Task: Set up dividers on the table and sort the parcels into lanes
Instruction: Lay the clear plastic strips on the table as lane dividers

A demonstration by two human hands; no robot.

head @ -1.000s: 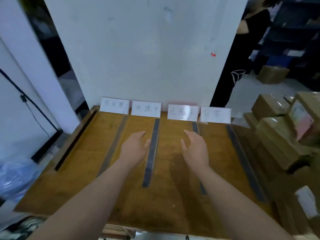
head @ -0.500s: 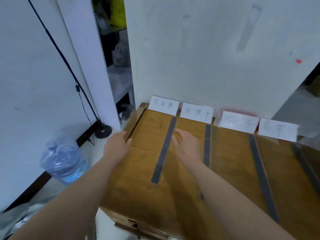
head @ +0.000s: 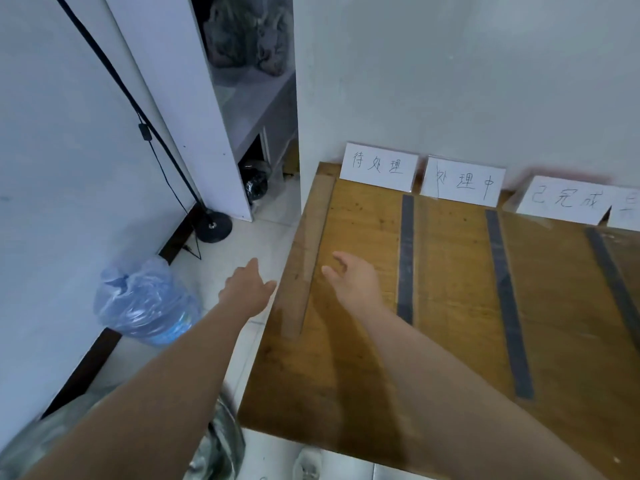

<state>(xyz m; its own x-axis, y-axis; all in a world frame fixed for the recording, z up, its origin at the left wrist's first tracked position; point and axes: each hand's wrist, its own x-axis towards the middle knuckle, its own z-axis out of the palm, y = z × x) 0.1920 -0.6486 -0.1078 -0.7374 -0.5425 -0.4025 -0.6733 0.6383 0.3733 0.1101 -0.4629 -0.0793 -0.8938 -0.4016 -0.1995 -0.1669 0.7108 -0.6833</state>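
In the right half of the frame, a brown wooden bench (head: pixel 450 306) stands against a white wall, seen from above. Three dark dividers lie flat on it, running from the wall toward the viewer: the first strip (head: pixel 406 258) near the middle of the frame, the second strip (head: pixel 505 299) further right, and the third strip (head: pixel 613 282) cut off by the right edge. A paler strip (head: pixel 304 271) lies along the bench's left edge. The strips mark out lanes between them.

At the back of the bench, white cards with handwritten characters lean on the wall, one per lane: the first card (head: pixel 379 166), the second card (head: pixel 464 181), the third card (head: pixel 564 199), and a fourth card (head: pixel 627 209) mostly out of frame.

Two bare forearms reach in from the bottom edge. The left hand (head: pixel 247 289) is just off the bench's left edge, above the tiled floor; its grip is slack, fingers stretched forward, with nothing in it. The right hand (head: pixel 353 278) is over the leftmost lane, between the pale strip and the first dark strip; its grip is loose, fingers gently curved, also with nothing in it. Whether it touches the wood cannot be told.

At lower left, a large water bottle (head: pixel 145 303) in a plastic bag lies on the floor. Behind it, a black stand (head: pixel 213 225) with a round base rises slantwise to the upper left.
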